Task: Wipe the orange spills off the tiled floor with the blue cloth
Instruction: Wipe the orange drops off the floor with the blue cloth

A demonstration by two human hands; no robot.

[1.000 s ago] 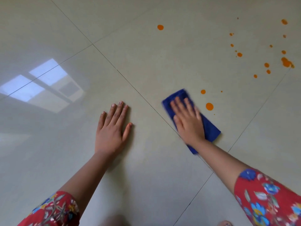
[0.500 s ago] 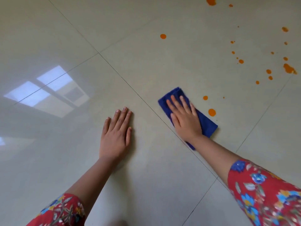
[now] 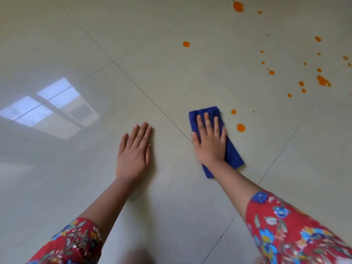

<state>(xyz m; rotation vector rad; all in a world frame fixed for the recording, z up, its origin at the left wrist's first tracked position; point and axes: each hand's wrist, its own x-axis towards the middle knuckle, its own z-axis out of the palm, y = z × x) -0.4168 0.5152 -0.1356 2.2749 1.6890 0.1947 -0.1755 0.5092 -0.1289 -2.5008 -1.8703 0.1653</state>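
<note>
Pressing flat on the glossy pale-grey tiled floor [image 3: 171, 197], the left hand [image 3: 133, 151] lies palm down, its fingers straight and close together, holding nothing. Just right of a diagonal grout line [image 3: 152, 101], the right hand [image 3: 209, 143] rests palm down on the folded dark-blue cloth [image 3: 233, 153], fingers straight and slightly spread. Two round orange spills [image 3: 241, 127] sit near the cloth's right edge, apart from it. More orange drops [image 3: 322, 80] are scattered farther right. Red floral sleeves [image 3: 295, 231] cover both upper arms. A bright window reflection [image 3: 49, 109] gleams on the tiles at far left.
</note>
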